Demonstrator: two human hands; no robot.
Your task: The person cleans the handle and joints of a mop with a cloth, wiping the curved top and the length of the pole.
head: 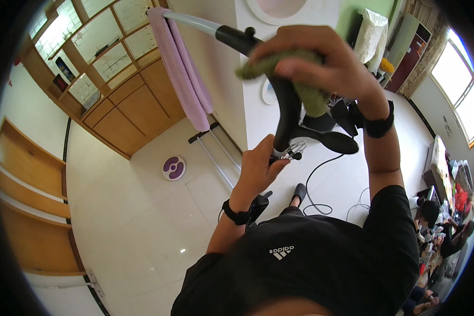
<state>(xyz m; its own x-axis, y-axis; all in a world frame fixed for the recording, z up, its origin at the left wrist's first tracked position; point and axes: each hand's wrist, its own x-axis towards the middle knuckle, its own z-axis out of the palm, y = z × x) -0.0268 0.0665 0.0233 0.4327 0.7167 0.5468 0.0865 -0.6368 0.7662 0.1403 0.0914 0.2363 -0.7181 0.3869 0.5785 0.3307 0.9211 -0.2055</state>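
My right hand (328,63), blurred, holds a green cloth (310,91) against the upper part of a black curved tube (286,102) of what looks like a garment steamer's or hanger rack's frame. Lower on that tube, my left hand (260,166) grips its end, beside a small cluster of metal wire or clips (294,150). A black paddle-shaped arm (335,141) juts out to the right of the tube. Up and to the left, a pale metal pole (191,23) joins a black sleeve with a knob, and a folded pink towel (181,71) hangs over its far part.
Metal legs of a stand (215,160) rest on the tiled floor by a wall corner. A purple and white disc (174,168) lies on the floor. A black cable (309,185) loops near my foot. Wooden cabinets (130,106) stand left; several people sit at the lower right.
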